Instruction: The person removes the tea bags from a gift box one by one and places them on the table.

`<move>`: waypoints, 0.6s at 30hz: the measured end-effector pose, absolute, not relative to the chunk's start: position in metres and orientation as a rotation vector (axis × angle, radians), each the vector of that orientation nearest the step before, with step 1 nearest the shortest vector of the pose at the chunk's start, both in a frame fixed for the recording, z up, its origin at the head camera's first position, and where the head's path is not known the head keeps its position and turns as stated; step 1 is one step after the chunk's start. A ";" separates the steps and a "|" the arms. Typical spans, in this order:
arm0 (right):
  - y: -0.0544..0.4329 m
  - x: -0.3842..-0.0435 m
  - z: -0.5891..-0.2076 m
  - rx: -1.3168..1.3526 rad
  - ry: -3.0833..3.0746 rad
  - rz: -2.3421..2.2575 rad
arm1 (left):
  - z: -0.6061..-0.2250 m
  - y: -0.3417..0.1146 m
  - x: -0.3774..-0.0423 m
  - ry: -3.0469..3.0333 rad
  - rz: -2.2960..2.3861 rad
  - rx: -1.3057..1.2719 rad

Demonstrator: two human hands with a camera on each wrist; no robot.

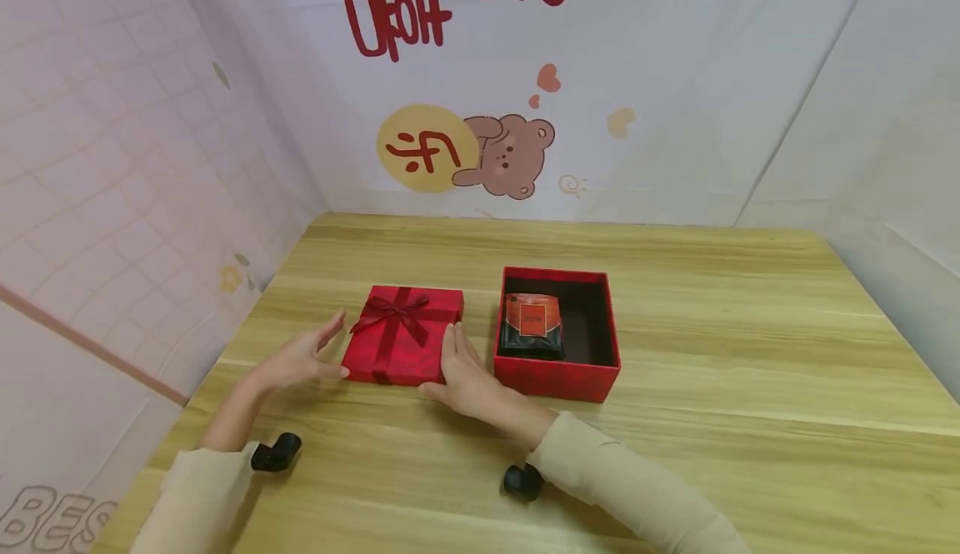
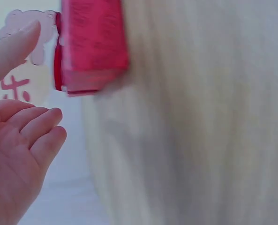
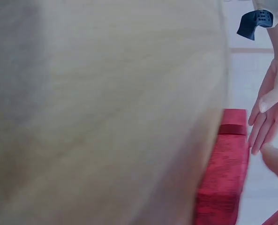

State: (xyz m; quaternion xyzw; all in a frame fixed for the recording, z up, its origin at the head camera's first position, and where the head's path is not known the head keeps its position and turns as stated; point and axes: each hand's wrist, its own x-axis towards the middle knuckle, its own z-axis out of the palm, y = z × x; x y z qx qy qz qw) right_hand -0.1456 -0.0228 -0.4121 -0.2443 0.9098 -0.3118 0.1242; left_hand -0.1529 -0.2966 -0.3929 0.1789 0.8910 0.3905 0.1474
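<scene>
Red lid, ribbon bow uppermost, apparently flat on the left half of the worktop, between both hands. By its left edge: left hand, thumb and fingers parted, grasping nothing; just apart from the lid in the left wrist view. Along its right side: right hand, fingers extended, seemingly touching, not wrapped round anything. Likely to skid or swivel if pressed from the right alone, for want of a counter-hold opposite. Also at risk: bow, set toward the far left corner; could be flattened or pulled loose by fingers closing too high. Farther right, near the right hand: open red box, orange-and-black packet by its left wall, dark lining bare beyond. Could be knocked by a careless swing of the right wrist; then liable to send the packet sliding across.
</scene>
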 end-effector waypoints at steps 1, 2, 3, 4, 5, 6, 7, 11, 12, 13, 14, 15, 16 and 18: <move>-0.021 -0.144 -0.408 -0.739 2.654 -0.924 | -0.389 -0.294 -0.153 2.574 1.123 0.523; -0.019 -0.143 -0.404 -0.770 2.657 -0.940 | -0.385 -0.291 -0.154 2.581 1.123 0.522; -0.017 -0.142 -0.401 -0.798 2.659 -0.957 | -0.382 -0.288 -0.154 2.594 1.115 0.527; -0.015 -0.141 -0.396 -0.828 2.654 -0.975 | -0.379 -0.285 -0.154 2.604 1.108 0.529; -0.013 -0.140 -0.391 -0.852 2.647 -0.998 | -0.375 -0.281 -0.155 2.613 1.098 0.539; -0.010 -0.138 -0.386 -0.865 2.634 -1.020 | -0.372 -0.277 -0.155 2.624 1.086 0.546; -0.007 -0.137 -0.381 -0.879 2.618 -1.047 | -0.369 -0.272 -0.155 2.628 1.086 0.559; 0.009 -0.134 -0.360 -0.935 2.575 -1.145 | -0.360 -0.252 -0.155 2.628 1.111 0.641; 0.014 -0.134 -0.356 -0.944 2.576 -1.165 | -0.358 -0.247 -0.155 2.621 1.128 0.659; 0.020 -0.134 -0.352 -0.960 2.588 -1.182 | -0.356 -0.241 -0.155 2.611 1.148 0.680; 0.025 -0.135 -0.348 -0.971 2.602 -1.202 | -0.354 -0.235 -0.155 2.612 1.154 0.701; 0.031 -0.136 -0.345 -0.974 2.616 -1.225 | -0.352 -0.230 -0.155 2.609 1.167 0.722; 0.037 -0.138 -0.342 -0.979 2.633 -1.246 | -0.350 -0.224 -0.155 2.602 1.184 0.740; 0.049 -0.142 -0.338 -0.967 2.670 -1.274 | -0.346 -0.213 -0.154 2.592 1.215 0.775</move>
